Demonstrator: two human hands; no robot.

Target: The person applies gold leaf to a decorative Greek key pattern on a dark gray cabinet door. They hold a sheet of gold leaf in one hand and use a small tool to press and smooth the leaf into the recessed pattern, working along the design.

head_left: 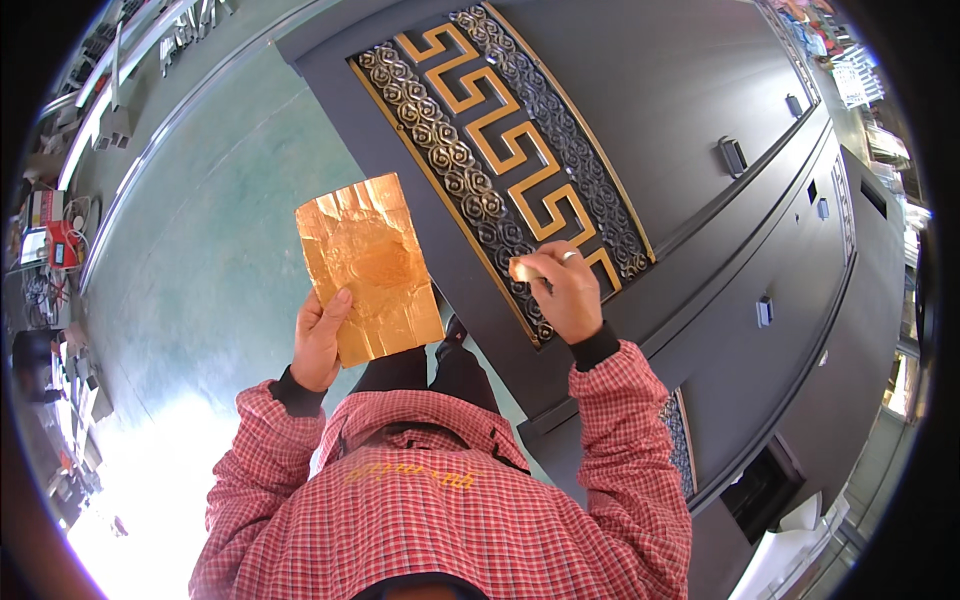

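In our left hand [320,345]: one gold-coated sheet [370,265], grasped by its near left edge. In our right hand [570,298]: one small pale pad [522,270], pinched (contact we cannot tell) over the rosette band [465,180], beside a gold key-pattern strip [500,164], right of the sheet.

gold sheet [372,262] in left grip [320,341]
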